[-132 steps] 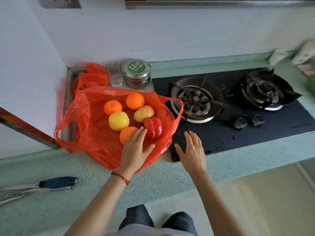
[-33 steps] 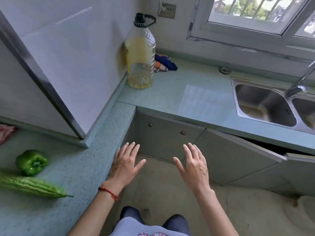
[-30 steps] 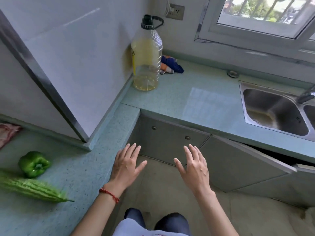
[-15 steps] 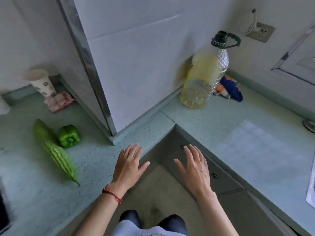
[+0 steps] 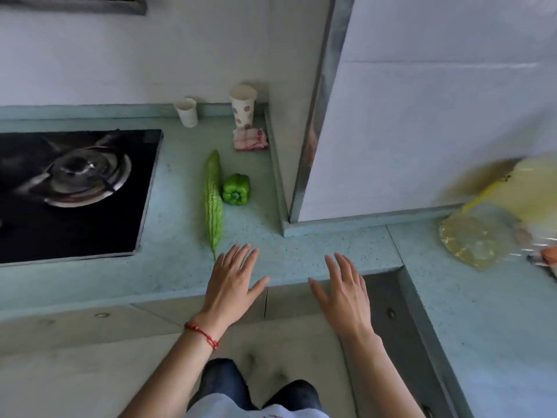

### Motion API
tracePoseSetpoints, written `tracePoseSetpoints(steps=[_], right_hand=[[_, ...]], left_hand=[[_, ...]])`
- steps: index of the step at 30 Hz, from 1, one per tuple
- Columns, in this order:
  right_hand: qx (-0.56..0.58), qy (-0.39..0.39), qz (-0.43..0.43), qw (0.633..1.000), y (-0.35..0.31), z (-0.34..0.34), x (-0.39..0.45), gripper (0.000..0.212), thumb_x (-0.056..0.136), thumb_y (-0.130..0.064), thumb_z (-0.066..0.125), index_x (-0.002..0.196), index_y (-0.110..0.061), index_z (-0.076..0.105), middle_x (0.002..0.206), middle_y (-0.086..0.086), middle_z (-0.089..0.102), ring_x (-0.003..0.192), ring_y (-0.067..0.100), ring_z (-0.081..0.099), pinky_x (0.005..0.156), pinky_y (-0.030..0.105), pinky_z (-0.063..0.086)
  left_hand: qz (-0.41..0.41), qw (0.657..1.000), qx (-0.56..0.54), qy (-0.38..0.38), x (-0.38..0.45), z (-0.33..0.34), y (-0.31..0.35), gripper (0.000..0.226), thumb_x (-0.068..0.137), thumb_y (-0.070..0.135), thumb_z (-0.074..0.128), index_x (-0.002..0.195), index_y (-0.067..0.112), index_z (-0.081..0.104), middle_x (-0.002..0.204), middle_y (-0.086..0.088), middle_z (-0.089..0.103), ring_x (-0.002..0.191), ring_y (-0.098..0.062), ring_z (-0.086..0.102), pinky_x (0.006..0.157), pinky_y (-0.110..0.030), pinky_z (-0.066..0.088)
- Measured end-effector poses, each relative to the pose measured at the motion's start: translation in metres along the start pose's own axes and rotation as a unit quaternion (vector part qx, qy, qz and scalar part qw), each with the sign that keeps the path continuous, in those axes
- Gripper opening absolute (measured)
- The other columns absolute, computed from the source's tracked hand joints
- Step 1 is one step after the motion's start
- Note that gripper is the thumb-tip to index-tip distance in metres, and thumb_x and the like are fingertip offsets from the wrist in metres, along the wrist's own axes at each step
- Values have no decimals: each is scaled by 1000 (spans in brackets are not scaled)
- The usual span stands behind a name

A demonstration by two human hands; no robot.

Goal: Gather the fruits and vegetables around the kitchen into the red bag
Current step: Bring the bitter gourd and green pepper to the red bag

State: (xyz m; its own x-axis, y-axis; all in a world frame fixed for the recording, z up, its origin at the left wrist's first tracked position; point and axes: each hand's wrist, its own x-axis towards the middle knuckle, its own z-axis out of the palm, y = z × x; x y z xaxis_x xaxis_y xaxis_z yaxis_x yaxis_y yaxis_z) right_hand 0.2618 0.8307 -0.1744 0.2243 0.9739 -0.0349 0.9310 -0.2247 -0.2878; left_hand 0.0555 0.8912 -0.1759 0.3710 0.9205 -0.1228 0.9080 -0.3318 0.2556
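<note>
A long bumpy green bitter gourd [image 5: 214, 203] lies on the pale green counter [image 5: 301, 251], pointing toward me. Beside it on the right sits a small green bell pepper [image 5: 236, 189], touching or nearly touching the gourd. My left hand [image 5: 233, 285] hovers open over the counter's front edge, its fingertips just short of the gourd's near tip. To its right, my right hand [image 5: 343, 292] is open too, palm down and empty. The red bag is out of view.
A black gas hob [image 5: 69, 188] fills the left. Two paper cups [image 5: 244, 105] [image 5: 187, 111] and a folded cloth [image 5: 250, 139] stand at the back by a wall corner [image 5: 313, 131]. A blurred oil bottle [image 5: 494, 224] sits at the right.
My view has swung left from the sink side back to the counter beside the hob. The gourd and pepper now lie straight ahead of my hands, which stay open and empty.
</note>
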Motion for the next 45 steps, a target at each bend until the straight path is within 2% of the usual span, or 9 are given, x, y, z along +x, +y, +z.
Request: tracePoseSetpoints(steps=[9,16,21,25,29,33,36,38,45], right_hand=[[5,-45,-106,993,-67,18,45,68,92,-59,20,125,-8,51,128,19,57,122,35,53,96,45,45],[3,-48,-88,995,-106,26,93,68,91,-60,20,123,-8,52,125,17,59,117,34,56,92,44,49],[100,-36,-43,993,-130,31,124,67,88,-58,36,134,-10,43,139,13,47,130,31,42,104,42,39],[218,-57,51,973,-144,31,148,60,89,-45,50,138,-13,38,143,7,42,132,24,38,106,35,34],[296,-95,148,939,-153,36,181,60,88,-45,53,137,-12,42,139,8,49,128,24,46,101,31,37],[364,-109,190,905,-163,37,214,63,87,-49,50,121,3,51,108,24,61,102,35,58,89,38,46],[372,-141,203,895,-167,37,236,46,93,-38,47,112,2,56,104,20,63,92,29,58,83,36,45],[372,-155,211,890,-167,39,249,43,92,-38,48,114,-3,57,117,16,62,104,30,58,90,39,45],[392,-175,260,865,-168,54,271,65,85,-43,60,137,-9,40,137,10,50,122,27,50,103,43,42]], left_hand=[[-86,996,-11,25,0,-13,-60,78,89,62,8,125,8,52,129,-14,57,119,-33,54,96,-50,44],[-71,996,-46,19,47,-26,-104,85,86,67,5,129,7,48,133,-15,53,124,-33,48,102,-48,39],[-95,976,-190,46,84,-30,-126,98,75,80,14,140,10,32,146,-12,37,137,-25,29,113,-35,24],[-149,933,-326,33,111,-36,-132,65,89,44,49,142,11,29,149,-8,33,137,-21,28,108,-26,23],[-218,887,-406,19,137,-36,-139,63,88,38,54,140,8,33,145,-11,39,131,-23,40,105,-30,32],[-275,840,-468,1,162,-33,-141,66,85,38,59,137,6,36,138,-14,47,123,-26,49,99,-32,38],[-290,829,-478,3,178,-33,-140,54,82,31,65,124,1,50,116,-1,58,112,-25,56,89,-27,44],[-294,831,-473,-5,186,-26,-141,41,78,32,69,108,4,60,104,0,65,99,-23,63,75,-22,47],[-312,835,-454,-6,200,-10,-143,26,71,26,76,86,6,70,82,-7,71,73,-18,64,57,-20,47]])
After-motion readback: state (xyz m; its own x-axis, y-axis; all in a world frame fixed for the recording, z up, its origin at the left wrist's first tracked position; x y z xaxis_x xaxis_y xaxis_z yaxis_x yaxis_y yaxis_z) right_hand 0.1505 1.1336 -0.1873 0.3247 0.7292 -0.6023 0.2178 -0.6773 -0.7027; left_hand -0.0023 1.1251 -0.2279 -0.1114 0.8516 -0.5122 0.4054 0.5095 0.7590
